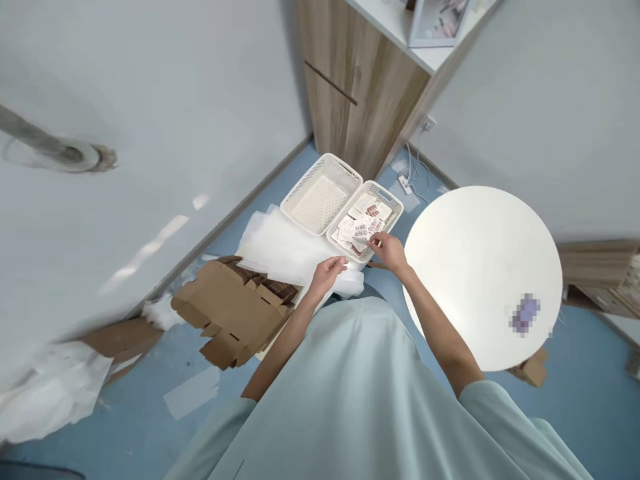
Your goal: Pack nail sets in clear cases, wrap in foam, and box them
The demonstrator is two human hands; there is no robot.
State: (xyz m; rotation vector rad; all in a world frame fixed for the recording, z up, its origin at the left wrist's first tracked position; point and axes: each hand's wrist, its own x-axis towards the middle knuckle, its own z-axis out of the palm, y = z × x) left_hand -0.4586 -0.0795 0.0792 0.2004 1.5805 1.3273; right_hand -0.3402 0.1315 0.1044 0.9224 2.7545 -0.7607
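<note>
My right hand (391,251) is closed, pinching a small clear packet of press-on nails (361,231) over the right basket. Beneath it, the white plastic basket (399,215) holds several printed cards and packets (367,204) lying loosely on each other. My left hand (327,275) hovers above the sheets of white packing film, its fingertips drawn together. Whatever is between those fingertips, if anything, is too small to name. An open white basket (320,200) with a perforated bottom stands directly to the left of the filled one.
A stack of white film sheets (280,243) and flattened brown cardboard boxes (230,307) lie left. On the right stands a round white table (475,267) bearing a blurred purple item (525,313). A wooden cabinet (355,87) rises behind the baskets, near a power strip (404,185).
</note>
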